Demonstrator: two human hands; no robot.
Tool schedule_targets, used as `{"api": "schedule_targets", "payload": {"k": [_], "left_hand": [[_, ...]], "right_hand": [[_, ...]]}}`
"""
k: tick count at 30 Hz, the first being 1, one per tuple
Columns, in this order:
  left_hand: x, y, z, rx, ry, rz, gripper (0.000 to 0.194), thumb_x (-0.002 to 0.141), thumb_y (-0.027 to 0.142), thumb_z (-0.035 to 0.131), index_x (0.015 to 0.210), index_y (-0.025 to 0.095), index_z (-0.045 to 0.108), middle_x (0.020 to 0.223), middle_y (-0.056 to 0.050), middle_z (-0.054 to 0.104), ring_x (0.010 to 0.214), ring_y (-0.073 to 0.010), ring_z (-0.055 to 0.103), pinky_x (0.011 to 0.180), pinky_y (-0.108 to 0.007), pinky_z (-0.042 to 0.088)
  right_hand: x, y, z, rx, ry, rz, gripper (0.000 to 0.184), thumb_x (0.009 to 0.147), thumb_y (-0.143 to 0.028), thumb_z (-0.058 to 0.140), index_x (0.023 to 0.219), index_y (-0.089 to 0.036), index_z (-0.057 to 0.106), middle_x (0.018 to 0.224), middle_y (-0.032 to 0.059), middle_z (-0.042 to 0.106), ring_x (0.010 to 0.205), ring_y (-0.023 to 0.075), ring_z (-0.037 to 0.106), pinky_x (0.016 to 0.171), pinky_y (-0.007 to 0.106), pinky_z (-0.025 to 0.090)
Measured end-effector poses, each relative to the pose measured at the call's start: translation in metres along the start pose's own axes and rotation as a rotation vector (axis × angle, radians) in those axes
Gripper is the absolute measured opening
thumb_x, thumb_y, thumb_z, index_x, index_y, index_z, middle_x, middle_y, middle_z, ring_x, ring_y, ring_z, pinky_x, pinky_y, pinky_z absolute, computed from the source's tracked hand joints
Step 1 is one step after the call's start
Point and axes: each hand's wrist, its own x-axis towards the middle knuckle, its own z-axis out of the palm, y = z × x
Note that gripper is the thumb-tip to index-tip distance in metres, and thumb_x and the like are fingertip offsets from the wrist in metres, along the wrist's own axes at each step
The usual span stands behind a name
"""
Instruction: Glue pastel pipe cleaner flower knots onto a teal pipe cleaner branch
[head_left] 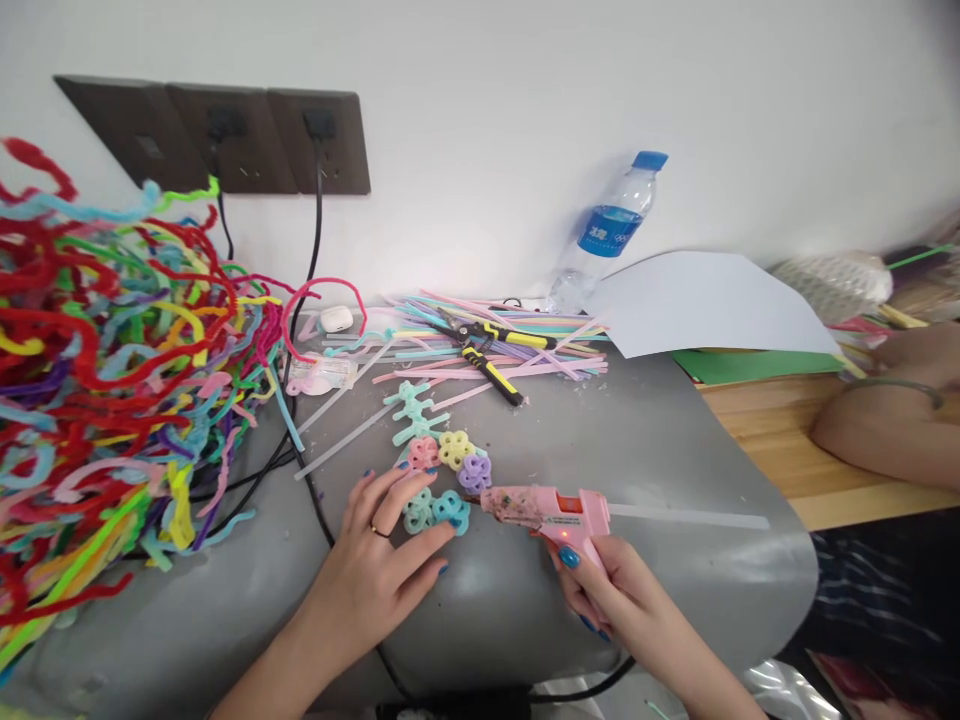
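Note:
Pipe-cleaner flowers lie in a ring on the grey table: a pink flower (pixel 423 453), a yellow flower (pixel 454 450), a purple flower (pixel 475 472), a blue flower (pixel 451 512) and a mint flower (pixel 418 511). My left hand (pixel 386 560) rests over the ring's left side, fingers spread, with fingertips on the blue and pink flowers. In my right hand (pixel 604 590) is a pink hot glue gun (pixel 544 510), its nozzle close to the purple and blue flowers and a clear glue stick (pixel 690 516) jutting from its back. A mint leafy piece (pixel 413 412) extends from the ring's top.
A heap of colourful pipe cleaners (pixel 112 360) fills the left side. Yellow-black pliers (pixel 491 350) lie on pastel pipe cleaners (pixel 420 340) at the back. Behind stands a water bottle (pixel 609 232). Black cords (pixel 318 220) run from the wall sockets. Another person's arm (pixel 885 430) is at right.

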Motion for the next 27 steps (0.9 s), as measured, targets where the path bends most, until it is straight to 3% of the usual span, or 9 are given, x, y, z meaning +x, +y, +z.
{"api": "schedule_targets", "payload": {"k": [14,19,23,27], "left_hand": [[0.000,0.000,0.000,0.016,-0.004,0.012,0.025,0.091,0.015,0.062,0.111,0.028,0.069,0.141,-0.013,0.049,0.131,-0.0359,0.045,0.105,-0.062,0.040],[0.001,0.000,0.000,0.010,-0.002,0.009,0.026,0.091,0.015,0.061,0.112,0.028,0.068,0.142,-0.013,0.048,0.132,-0.0358,0.044,0.105,-0.064,0.039],[0.001,-0.001,0.000,-0.004,-0.006,0.015,0.026,0.092,0.015,0.060,0.113,0.028,0.067,0.142,-0.013,0.047,0.132,-0.0349,0.042,0.105,-0.064,0.039],[0.000,-0.001,0.000,-0.012,-0.008,0.022,0.025,0.093,0.014,0.059,0.113,0.027,0.065,0.142,-0.014,0.045,0.132,-0.0346,0.042,0.105,-0.064,0.039]], "right_hand": [[-0.008,-0.003,-0.006,-0.027,-0.013,0.044,0.067,0.093,-0.075,0.037,0.052,-0.022,0.037,0.046,-0.0027,0.038,0.046,0.0100,0.032,0.048,0.025,0.029],[-0.013,0.000,-0.012,0.067,0.019,0.079,0.059,0.091,-0.074,0.046,0.071,-0.019,0.056,0.046,-0.0046,0.042,0.043,0.0102,0.035,0.045,0.024,0.032],[-0.017,0.004,-0.029,0.327,0.173,0.096,0.058,0.090,-0.076,0.045,0.095,-0.019,0.060,0.047,-0.0028,0.054,0.037,0.0134,0.045,0.042,0.025,0.035],[-0.007,0.009,-0.061,0.367,0.406,0.097,0.059,0.088,-0.078,0.042,0.087,-0.022,0.059,0.046,0.0024,0.059,0.035,0.0179,0.050,0.040,0.029,0.035]]}}
